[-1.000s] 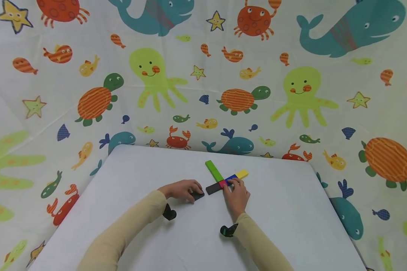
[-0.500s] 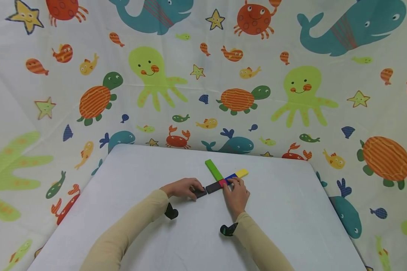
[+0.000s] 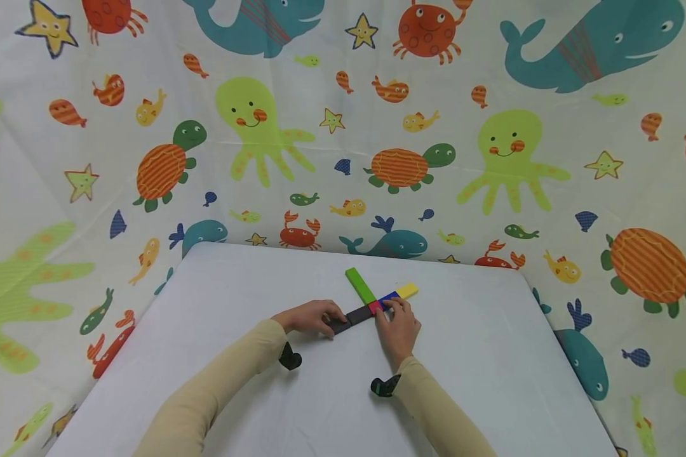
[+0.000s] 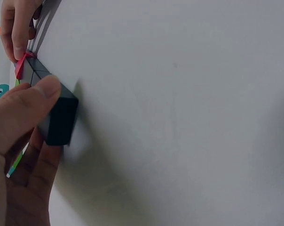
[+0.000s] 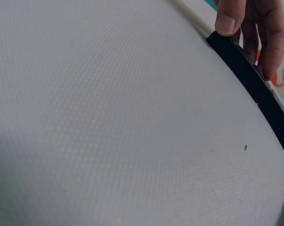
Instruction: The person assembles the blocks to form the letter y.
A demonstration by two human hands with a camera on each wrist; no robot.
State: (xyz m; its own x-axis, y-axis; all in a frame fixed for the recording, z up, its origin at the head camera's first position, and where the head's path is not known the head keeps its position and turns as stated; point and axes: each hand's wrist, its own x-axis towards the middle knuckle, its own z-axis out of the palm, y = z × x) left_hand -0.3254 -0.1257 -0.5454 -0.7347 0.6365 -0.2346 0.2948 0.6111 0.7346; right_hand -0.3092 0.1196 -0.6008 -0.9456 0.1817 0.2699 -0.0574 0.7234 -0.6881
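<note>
My left hand [image 3: 311, 317] grips a black rectangular block [image 3: 340, 326] between thumb and fingers. In the left wrist view, the thumb lies along the top edge of this block [image 4: 62, 121]. Its inner end meets a second black block [image 3: 359, 315], in line with it. That one joins a small red block [image 3: 374, 308]. My right hand [image 3: 400, 329] has its thumb at the red block and curled fingers over a blue block [image 3: 386, 298], partly covering both. In the right wrist view, the two black blocks run end to end, with a thin seam between them.
A long green block [image 3: 359, 285] reaches from the red block toward the back of the white table [image 3: 251, 279]. A yellow block [image 3: 408, 291] continues the row past the blue one. Behind the table hangs a cloth [image 3: 331, 57] printed with sea animals.
My left hand has moved slightly right and up in the head view, bringing its black block against the other black one; the gap between them has closed. The right hand has stayed in place.
</note>
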